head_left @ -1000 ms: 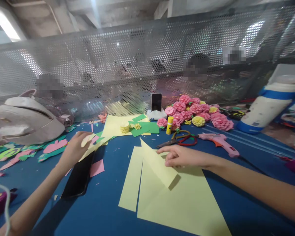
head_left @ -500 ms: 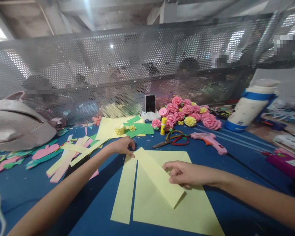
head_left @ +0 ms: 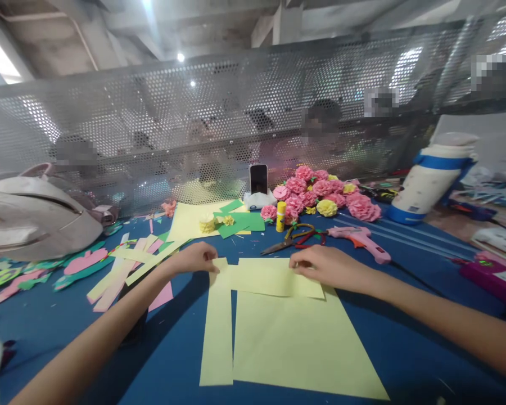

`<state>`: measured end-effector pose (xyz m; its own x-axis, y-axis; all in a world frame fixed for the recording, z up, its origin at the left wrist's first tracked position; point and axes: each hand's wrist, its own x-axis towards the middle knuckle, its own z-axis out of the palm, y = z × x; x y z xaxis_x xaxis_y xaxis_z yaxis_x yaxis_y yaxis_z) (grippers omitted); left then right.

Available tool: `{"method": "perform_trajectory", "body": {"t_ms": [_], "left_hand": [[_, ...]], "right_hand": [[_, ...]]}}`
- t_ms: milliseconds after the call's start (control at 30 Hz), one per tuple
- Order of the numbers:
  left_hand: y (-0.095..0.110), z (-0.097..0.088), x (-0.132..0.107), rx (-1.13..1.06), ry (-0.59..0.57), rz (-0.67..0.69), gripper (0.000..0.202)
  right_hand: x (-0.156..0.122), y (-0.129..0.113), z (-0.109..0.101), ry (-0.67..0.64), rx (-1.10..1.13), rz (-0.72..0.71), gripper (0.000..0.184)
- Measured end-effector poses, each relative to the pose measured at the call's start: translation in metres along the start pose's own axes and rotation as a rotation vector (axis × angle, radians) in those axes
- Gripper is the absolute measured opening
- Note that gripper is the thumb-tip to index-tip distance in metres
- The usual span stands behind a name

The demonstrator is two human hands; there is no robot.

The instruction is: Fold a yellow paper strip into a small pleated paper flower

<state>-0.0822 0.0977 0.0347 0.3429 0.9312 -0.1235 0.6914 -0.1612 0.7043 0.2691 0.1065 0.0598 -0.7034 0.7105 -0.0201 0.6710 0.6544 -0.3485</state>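
Note:
My right hand pinches a short pale yellow paper strip near its right end. This strip lies crosswise over the top of a large pale yellow sheet, and its left end reaches the upper part of a long yellow strip. My left hand has its fingers closed at the top left corner of the long strip; its thumb touches the paper. A narrow gap shows the blue table between long strip and sheet.
Beyond my hands lie scissors, a pink glue gun, a glue stick and pink paper flowers. Cut paper strips and a bag are left. A bottle stands right; a perforated metal screen is behind.
My right hand has moved up and away, swinging the short strip from slanted to nearly crosswise. My left hand has shifted slightly left, its fingers still at the long strip's top.

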Motion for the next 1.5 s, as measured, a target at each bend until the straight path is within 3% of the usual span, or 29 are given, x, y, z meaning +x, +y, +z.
{"method": "perform_trajectory", "body": {"t_ms": [133,233,333,400,533,667,800,933,1067,1200,1367,1500], "left_hand": [[0.001,-0.02,-0.021,-0.267,0.073,-0.048,0.026],[-0.001,-0.027,-0.036,-0.476,0.201,-0.044,0.028],[-0.004,-0.017,-0.043,-0.669,0.37,0.008,0.033],[-0.004,-0.003,-0.044,-0.781,0.44,0.027,0.033],[-0.003,0.022,-0.041,-0.959,0.478,0.049,0.034],[-0.006,0.034,-0.041,-1.089,0.475,0.066,0.037],[-0.017,0.039,-0.044,-1.18,0.502,0.062,0.038],[-0.023,0.039,-0.047,-1.227,0.558,0.077,0.04],[-0.022,0.033,-0.048,-1.235,0.617,0.114,0.041],[-0.02,0.026,-0.051,-1.222,0.681,0.149,0.042],[-0.019,0.02,-0.058,-1.148,0.752,0.142,0.043],[-0.017,0.023,-0.059,-1.053,0.693,0.117,0.05]], "right_hand": [[0.004,-0.001,-0.024,0.068,0.039,-0.025,0.026],[0.003,-0.004,-0.044,0.278,0.162,0.005,0.026],[0.002,-0.013,-0.059,0.479,0.326,0.028,0.028],[0.002,-0.024,-0.065,0.512,0.445,0.01,0.028],[0.009,-0.06,-0.07,0.371,0.636,-0.133,0.024],[0.029,-0.08,-0.058,0.248,0.717,-0.225,0.026],[0.06,-0.067,-0.024,0.143,0.644,-0.113,0.027],[0.087,-0.047,0.015,0.091,0.662,-0.102,0.026],[0.105,-0.045,0.036,0.035,0.711,-0.11,0.029],[0.121,-0.057,0.039,0.029,0.747,-0.123,0.032],[0.132,-0.063,0.025,0.089,0.743,-0.169,0.028],[0.122,-0.053,0.011,0.13,0.68,-0.193,0.021]]}}
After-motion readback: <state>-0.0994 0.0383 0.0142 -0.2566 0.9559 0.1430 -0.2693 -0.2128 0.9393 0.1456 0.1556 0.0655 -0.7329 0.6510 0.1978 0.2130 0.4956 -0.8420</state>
